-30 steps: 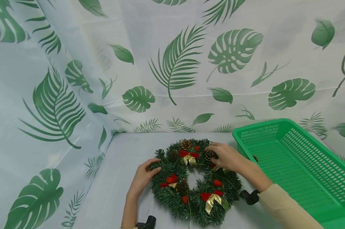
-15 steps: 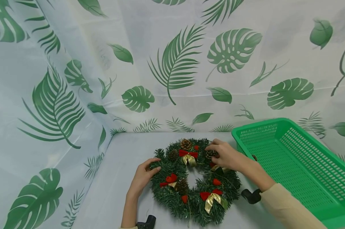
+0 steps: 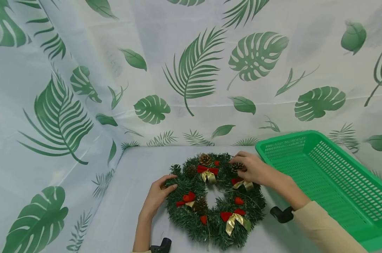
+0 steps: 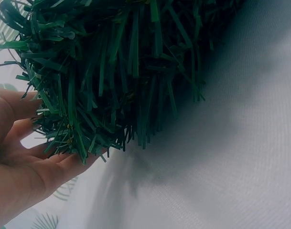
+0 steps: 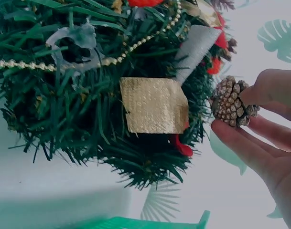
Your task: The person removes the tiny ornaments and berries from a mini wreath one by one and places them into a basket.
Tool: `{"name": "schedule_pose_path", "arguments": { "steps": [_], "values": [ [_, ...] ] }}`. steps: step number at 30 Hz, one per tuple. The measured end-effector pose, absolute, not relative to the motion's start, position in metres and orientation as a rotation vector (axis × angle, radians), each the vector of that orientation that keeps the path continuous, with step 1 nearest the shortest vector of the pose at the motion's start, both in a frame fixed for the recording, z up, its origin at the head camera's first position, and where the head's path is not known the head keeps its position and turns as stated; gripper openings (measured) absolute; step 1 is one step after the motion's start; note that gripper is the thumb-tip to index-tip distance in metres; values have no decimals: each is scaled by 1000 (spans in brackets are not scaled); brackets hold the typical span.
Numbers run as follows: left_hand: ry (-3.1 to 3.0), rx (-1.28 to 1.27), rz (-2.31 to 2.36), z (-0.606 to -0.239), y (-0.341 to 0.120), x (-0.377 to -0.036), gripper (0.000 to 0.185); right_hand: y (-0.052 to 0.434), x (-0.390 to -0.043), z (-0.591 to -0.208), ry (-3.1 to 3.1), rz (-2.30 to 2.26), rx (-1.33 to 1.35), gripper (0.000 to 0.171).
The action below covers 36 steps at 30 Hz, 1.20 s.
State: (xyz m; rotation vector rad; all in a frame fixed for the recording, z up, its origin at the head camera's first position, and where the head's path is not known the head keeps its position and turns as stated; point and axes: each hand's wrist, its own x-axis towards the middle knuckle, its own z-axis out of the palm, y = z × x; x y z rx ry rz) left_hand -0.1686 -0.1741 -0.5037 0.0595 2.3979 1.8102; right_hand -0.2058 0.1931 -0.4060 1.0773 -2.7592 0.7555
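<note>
A green Christmas wreath with red and gold bows and pine cones lies flat on the white table. My left hand grips the wreath's left edge, its fingers curled into the needles. My right hand is at the wreath's far right side and pinches a brown pine cone between thumb and fingers, just beside the needles. A gold ribbon end and a bead string hang there too.
A green plastic mesh basket stands on the table right of the wreath, close to my right forearm. A leaf-printed white curtain backs and flanks the table. Bare table shows left of the wreath.
My right hand has shifted slightly up and to the right at the wreath's far right, uncovering the gold bow below it. The left hand has stayed put.
</note>
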Motion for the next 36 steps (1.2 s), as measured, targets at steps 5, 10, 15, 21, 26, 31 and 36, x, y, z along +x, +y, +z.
{"name": "schedule_pose_path", "arguments": {
  "steps": [5, 10, 15, 21, 26, 31, 36],
  "values": [
    [2384, 49, 1824, -502, -176, -166, 38, 196, -207, -401, -2764, 780, 1039, 29],
    [2377, 51, 1832, -500, -176, -165, 39, 203, -207, -398, -2781, 783, 1008, 28],
    [2375, 54, 1835, -499, -175, -165, 39, 212, -205, -395, -2795, 789, 949, 29],
    [2381, 53, 1829, -499, -174, -167, 39, 221, -203, -390, -2792, 770, 900, 28],
    [2386, 56, 1828, -498, -173, -167, 38, 227, -202, -386, -2761, 731, 888, 28],
    [2393, 44, 1810, -500, -174, -166, 38, 234, -200, -382, -2742, 708, 885, 28],
    [2389, 41, 1815, -500, -173, -165, 38, 242, -199, -380, -2754, 731, 863, 29]
  ]
}}
